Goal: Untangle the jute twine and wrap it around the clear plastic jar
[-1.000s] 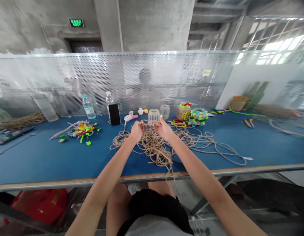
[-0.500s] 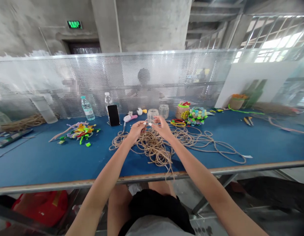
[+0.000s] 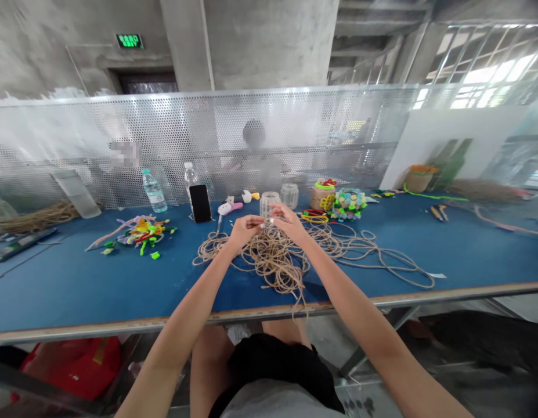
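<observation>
Several coils of brown rope (image 3: 42,219) lie bundled at the far left of the blue table (image 3: 98,284), beside a tall frosted cup (image 3: 81,194). Further right sits a bright heap of fuzzy craft stems (image 3: 144,232), with a teal-capped water bottle (image 3: 154,193) upright behind it. Next comes a black phone (image 3: 201,203), propped upright just in front of a white-capped bottle (image 3: 189,174), and then a pink and white trinket (image 3: 227,208). Near the middle, the left hand (image 3: 244,232) is raised with its fingers bent, their tips close to those of the other hand; whether they pinch a strand cannot be told. Beneath both hands a loose tangle of thin cord (image 3: 275,261) spreads over the table, one end hanging over the front edge and long loops trailing to the right. Behind the hands stand two clear jars, a front jar (image 3: 269,200) and a rear jar (image 3: 289,196). The right hand (image 3: 290,223) has its fingers partly stretched, and its grip cannot be told either. Right of it are a wrapped jar (image 3: 320,199), a pompom-covered jar (image 3: 349,206) and, well apart, a pair of pliers (image 3: 438,213).
</observation>
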`<state>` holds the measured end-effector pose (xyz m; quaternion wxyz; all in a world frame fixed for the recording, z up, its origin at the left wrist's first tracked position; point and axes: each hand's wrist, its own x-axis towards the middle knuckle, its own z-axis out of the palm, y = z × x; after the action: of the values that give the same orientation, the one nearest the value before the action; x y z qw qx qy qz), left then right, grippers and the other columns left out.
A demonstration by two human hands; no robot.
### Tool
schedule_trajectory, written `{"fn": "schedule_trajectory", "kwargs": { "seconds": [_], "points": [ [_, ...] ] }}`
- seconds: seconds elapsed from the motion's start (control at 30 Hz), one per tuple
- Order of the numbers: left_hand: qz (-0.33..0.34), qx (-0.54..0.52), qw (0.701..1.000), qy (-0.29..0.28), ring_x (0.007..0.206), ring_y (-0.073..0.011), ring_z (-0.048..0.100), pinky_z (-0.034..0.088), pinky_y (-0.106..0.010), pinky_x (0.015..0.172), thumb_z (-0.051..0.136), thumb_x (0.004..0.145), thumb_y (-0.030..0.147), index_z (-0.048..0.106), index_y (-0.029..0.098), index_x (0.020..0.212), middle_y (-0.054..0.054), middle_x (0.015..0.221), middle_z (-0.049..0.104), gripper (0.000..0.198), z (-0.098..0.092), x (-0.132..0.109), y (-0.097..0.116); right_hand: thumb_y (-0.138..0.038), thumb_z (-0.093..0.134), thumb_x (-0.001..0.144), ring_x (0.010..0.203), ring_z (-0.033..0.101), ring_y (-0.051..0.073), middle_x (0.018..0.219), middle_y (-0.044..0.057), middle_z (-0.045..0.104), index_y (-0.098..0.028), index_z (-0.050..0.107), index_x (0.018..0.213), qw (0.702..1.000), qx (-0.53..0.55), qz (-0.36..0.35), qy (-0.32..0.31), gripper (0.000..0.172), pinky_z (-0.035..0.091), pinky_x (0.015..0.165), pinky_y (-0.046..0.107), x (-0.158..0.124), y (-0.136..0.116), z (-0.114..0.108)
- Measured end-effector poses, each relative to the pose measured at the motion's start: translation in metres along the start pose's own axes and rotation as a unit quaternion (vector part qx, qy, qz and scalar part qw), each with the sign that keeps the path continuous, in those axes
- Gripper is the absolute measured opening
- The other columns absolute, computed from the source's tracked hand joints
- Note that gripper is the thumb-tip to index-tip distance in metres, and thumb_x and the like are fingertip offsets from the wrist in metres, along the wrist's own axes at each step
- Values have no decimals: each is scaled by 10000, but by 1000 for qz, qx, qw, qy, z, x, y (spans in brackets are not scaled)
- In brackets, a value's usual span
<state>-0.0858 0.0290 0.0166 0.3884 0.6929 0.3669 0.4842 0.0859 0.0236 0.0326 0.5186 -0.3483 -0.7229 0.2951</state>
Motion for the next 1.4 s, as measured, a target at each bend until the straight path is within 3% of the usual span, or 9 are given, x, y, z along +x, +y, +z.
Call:
{"fn": "schedule_trajectory", "kwargs": {
  "seconds": [0.07,0.17,0.43,0.7,0.93,1.4],
  "points": [
    [14,21,1000,-2,817,-150,594,519,-332,720,538,865,286,565,114,1000,-56,955,597,221,0,1,-1,-275,640,754,891,559,156,946,30,598,-202,605,1015,1000,-8,-12,-25,274,468,778,302,-2,-4,0],
    [39,62,997,1,815,-150,596,520,-332,720,535,867,293,566,114,998,-56,950,600,224,1,1,-3,-294,601,808,809,566,136,869,28,600,-142,612,865,999,-28,1,-45,163,479,737,308,-1,-2,2],
    [143,218,963,63,934,-180,567,464,-401,849,554,850,304,597,126,911,-58,970,602,193,2,-6,2,-323,510,884,810,584,133,972,49,587,-124,558,1036,996,-9,73,-41,255,507,705,312,4,23,4],
    [185,309,928,100,901,-169,569,460,-391,843,534,860,327,599,134,881,-53,940,607,204,7,-5,-5,-315,509,885,775,583,122,949,45,590,-132,555,1042,997,33,69,-5,246,512,680,296,0,19,13],
    [172,315,928,96,883,-163,578,485,-371,806,524,869,316,587,131,937,-59,967,601,207,8,-5,-4,-300,515,883,747,580,112,926,38,590,-127,550,1045,997,45,57,3,239,510,666,286,-1,16,17],
    [64,247,962,92,891,-168,579,513,-347,752,531,867,298,565,129,1018,-72,1030,579,229,5,-2,-3,-310,512,884,807,583,130,976,50,585,-129,551,1051,996,41,73,6,249,509,704,310,2,21,16]
  ]
}}
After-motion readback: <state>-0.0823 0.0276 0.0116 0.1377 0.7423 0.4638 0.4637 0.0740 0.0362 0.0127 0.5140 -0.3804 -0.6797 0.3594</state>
